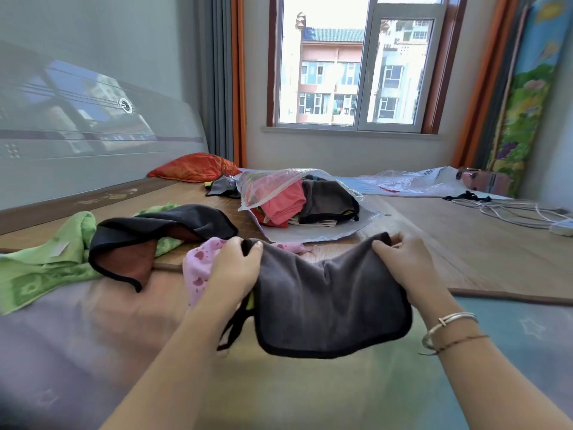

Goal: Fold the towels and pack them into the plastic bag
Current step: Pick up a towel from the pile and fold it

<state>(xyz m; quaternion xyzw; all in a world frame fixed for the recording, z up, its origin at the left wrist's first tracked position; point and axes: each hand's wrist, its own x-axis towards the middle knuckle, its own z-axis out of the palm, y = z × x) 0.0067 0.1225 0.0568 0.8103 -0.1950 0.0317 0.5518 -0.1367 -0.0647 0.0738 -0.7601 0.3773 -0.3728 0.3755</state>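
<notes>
Spreading wide: bed (434,243) w/ woven mat, window (356,63) behind. Clear crinkly plastic bag (279,184) mid-bed, mouth toward us, folded towels inside. Fuzzy grey towel (331,305), black-edged, sags btwn hands, long axis left-right; left hand (235,268) & right hand (400,259) pinch top corners.

Bare forearms; right wrist wears silver bangle (446,325).

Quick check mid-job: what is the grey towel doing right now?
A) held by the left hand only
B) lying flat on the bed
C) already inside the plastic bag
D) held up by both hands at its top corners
D: the left hand and right hand each pinch a top corner of the grey towel, which sags between them, short of the plastic bag.
</notes>
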